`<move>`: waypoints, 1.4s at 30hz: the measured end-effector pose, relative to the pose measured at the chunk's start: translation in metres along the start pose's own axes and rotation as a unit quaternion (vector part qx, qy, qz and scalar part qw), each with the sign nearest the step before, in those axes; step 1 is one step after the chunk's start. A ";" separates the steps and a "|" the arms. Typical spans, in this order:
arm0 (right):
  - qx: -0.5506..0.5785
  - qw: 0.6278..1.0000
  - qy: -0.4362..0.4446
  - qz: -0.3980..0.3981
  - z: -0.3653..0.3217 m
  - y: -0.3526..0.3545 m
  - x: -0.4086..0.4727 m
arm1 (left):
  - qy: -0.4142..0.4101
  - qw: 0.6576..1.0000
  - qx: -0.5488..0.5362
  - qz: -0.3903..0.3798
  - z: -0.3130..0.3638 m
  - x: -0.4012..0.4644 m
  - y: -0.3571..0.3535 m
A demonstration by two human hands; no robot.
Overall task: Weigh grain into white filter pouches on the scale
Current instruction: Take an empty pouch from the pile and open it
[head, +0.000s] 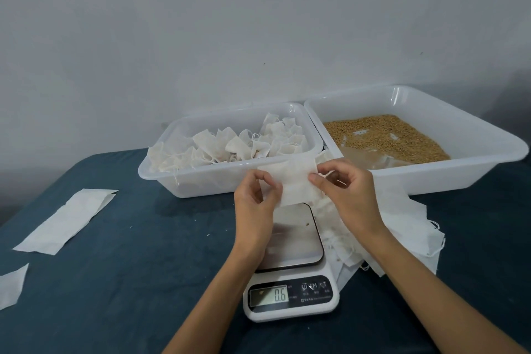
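Left hand: your left hand (256, 195) pinches the left edge of one flat white filter pouch (293, 184), thumb and forefinger curled on the fabric.
Right hand: your right hand (343, 181) pinches the pouch's right edge; both forearms reach in from below, meeting above the far end of the scale.
Pouch in hand: held stretched between both hands in the air, apparently unfilled; mouth likely being opened.
Scale: the white digital kitchen scale (290, 264) with a steel platform sits on the dark blue desk (129, 253); display reads 0.6, platform bare save a speck or two.
Done: a clear plastic tub (201, 178) holds many filled-looking white pouches.
Left: a heap of flat white pouches (402, 224) lies right of the scale; loose brown grain (385, 135) half covers the floor of the large white tray (431, 178).
Judgement: well underway, not near finished.
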State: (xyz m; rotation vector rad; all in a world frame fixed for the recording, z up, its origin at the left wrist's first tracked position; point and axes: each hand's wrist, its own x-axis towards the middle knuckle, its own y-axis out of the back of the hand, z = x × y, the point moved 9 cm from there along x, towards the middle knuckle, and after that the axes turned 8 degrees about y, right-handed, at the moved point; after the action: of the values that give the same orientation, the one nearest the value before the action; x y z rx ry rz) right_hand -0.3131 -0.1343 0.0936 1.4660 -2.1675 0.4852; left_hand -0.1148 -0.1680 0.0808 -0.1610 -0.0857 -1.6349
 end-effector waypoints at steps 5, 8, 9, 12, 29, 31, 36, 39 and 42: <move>0.012 1.000 0.006 -0.018 -0.007 -0.005 -0.003 | -0.006 1.000 0.009 0.003 0.001 0.000 0.001; 0.007 1.000 0.014 -0.013 -0.010 -0.003 -0.004 | -0.005 1.000 0.005 -0.010 0.001 0.000 -0.001; 0.011 1.000 0.012 -0.014 -0.010 -0.003 -0.004 | -0.006 1.000 0.006 -0.012 0.001 0.000 -0.002; 0.035 0.998 -0.010 -0.049 -0.006 -0.011 -0.004 | -0.016 1.000 0.007 -0.020 0.003 -0.001 -0.003; 0.016 0.997 0.001 -0.081 -0.007 -0.018 -0.006 | 0.008 0.998 -0.049 0.036 0.000 0.003 0.009; 0.011 0.996 0.007 -0.086 -0.008 -0.019 -0.006 | 0.011 0.998 -0.048 0.037 0.000 0.003 0.009; -0.002 0.994 0.004 -0.107 -0.009 -0.025 -0.010 | 0.013 0.998 -0.044 0.046 0.000 0.002 0.011; -0.010 0.995 0.006 -0.102 -0.011 -0.023 -0.010 | 0.018 0.997 -0.045 0.058 0.000 0.003 0.014; -0.035 0.994 0.008 -0.103 -0.012 -0.023 -0.011 | 0.021 0.997 -0.041 0.056 0.000 0.003 0.015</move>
State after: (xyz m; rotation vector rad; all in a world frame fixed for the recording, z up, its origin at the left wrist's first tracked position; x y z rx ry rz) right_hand -0.2865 -0.1282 0.0981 1.6194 -1.9725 0.3434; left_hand -0.1003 -0.1719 0.0808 -0.1908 0.0221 -1.5292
